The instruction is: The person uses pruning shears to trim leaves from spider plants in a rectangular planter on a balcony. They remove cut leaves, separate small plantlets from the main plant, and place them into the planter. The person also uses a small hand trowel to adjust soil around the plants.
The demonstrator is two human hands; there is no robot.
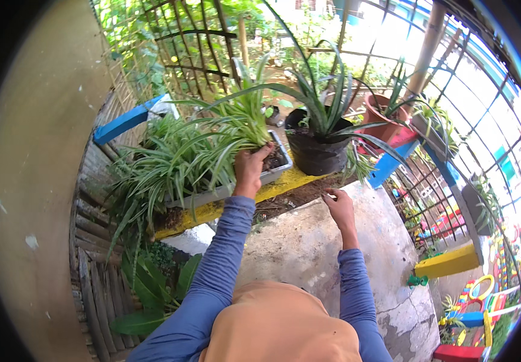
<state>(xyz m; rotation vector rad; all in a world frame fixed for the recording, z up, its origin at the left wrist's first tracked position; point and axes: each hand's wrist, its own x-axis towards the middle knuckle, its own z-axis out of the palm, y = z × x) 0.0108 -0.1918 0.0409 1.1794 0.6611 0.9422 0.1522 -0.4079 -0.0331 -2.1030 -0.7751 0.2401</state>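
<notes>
My left hand (249, 171) is closed around the base of a spider plant (249, 120), whose striped leaves fan upward. It is at the right end of a long grey planter box (207, 195), just above dark soil (274, 158). More spider plants (173, 157) fill the left part of the box and hang over its front. My right hand (340, 209) hovers over the concrete, fingers loosely bent and apart, with nothing visible in them. Beyond it stands a black plastic grow bag (316, 154) holding a spiky, long-leaved plant (322, 102).
The planter and bag rest on a yellow plank (281, 184). A terracotta pot (385, 114) stands at the far right, near a blue support (391, 163). A wall (37, 151) rises at left; a metal grille (453, 78) bounds the right. A broad-leaved plant (146, 295) grows below left.
</notes>
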